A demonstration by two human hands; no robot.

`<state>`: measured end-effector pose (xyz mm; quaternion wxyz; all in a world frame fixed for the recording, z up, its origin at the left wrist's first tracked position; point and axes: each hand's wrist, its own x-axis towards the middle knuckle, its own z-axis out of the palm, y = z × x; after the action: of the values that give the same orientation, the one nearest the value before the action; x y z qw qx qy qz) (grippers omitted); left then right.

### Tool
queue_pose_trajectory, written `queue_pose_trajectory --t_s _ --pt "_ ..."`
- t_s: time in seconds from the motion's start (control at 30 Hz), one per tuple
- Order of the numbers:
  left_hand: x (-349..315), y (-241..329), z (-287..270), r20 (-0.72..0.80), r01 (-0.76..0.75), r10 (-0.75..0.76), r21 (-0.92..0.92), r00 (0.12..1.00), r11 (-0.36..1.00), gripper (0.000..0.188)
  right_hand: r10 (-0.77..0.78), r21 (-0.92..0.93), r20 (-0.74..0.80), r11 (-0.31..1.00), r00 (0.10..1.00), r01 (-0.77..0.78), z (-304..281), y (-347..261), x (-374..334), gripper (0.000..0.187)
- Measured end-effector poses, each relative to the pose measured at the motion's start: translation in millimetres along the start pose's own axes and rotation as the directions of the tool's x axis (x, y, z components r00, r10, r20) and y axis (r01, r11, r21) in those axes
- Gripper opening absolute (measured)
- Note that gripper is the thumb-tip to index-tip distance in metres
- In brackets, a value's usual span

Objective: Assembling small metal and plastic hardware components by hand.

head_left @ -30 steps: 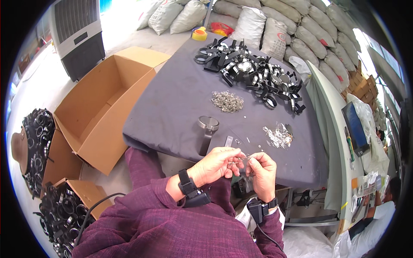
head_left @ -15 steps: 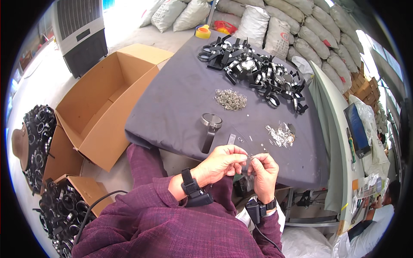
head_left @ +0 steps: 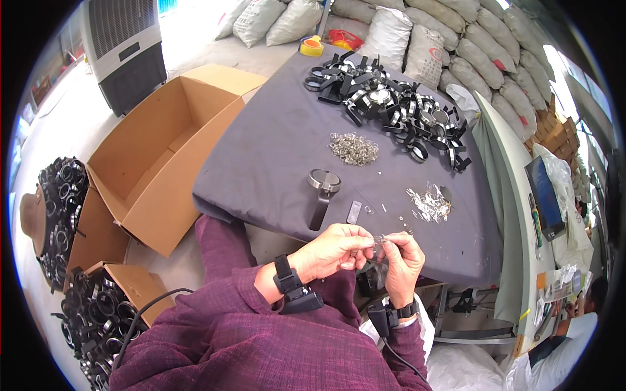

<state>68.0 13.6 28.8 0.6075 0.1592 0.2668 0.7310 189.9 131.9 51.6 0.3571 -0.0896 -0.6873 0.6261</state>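
Over the table's near edge, my left hand [head_left: 341, 249] and my right hand [head_left: 401, 262] meet with fingertips pinched around a small metal part [head_left: 378, 240]; its exact kind is too small to make out. Just beyond my left hand lies a small flat grey piece [head_left: 354, 212]. A round metal-rimmed part with a black handle [head_left: 324, 186] rests to the left of it. Beyond my right hand is a pile of thin, shiny metal pins [head_left: 431, 203]. A heap of small metal clips or rings [head_left: 353, 149] sits farther back on the grey cloth.
Many black-handled round metal parts [head_left: 398, 111] are heaped at the table's [head_left: 254, 156] far side, near yellow tape [head_left: 312, 46]. An open cardboard box [head_left: 163, 156] stands left, with piles of black rings [head_left: 98, 319] below. Another person [head_left: 567, 339] works at far right.
Both hands stay together at nearly the same spot, their fingers shifting slightly around the small metal part. The whole view has moved a little.
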Motion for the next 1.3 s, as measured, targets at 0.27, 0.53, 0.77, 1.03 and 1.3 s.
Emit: queue_pose_trajectory --t_s 0.27,0.53,0.77,1.03,1.3 --pt "-0.4 1.2 3.1 -0.033 -0.083 0.084 0.035 0.996 0.996 0.011 0.033 0.001 0.018 0.999 0.999 -0.033 3.9 -0.5 0.3 0.003" --pt "-2.4 2.4 6.8 -0.082 -0.085 0.080 -0.060 0.993 0.995 0.010 0.015 -0.014 0.041 1.000 0.999 -0.015 2.4 5.6 -1.7 0.004" --pt "-2.0 0.7 -1.2 -0.069 -0.123 0.121 -0.027 0.990 0.992 0.012 0.074 0.097 0.001 0.993 0.997 -0.074 4.7 9.0 -2.1 0.003" --pt "-3.9 2.4 2.6 -0.066 -0.129 0.130 0.030 0.989 0.991 0.013 0.142 0.215 0.021 0.966 0.990 -0.143 2.0 16.2 -5.6 0.005" --pt "-5.8 3.4 15.0 -0.177 -0.191 0.281 0.403 0.943 0.895 0.012 0.340 0.291 0.129 0.885 0.932 -0.363 3.6 7.8 -3.8 0.009"
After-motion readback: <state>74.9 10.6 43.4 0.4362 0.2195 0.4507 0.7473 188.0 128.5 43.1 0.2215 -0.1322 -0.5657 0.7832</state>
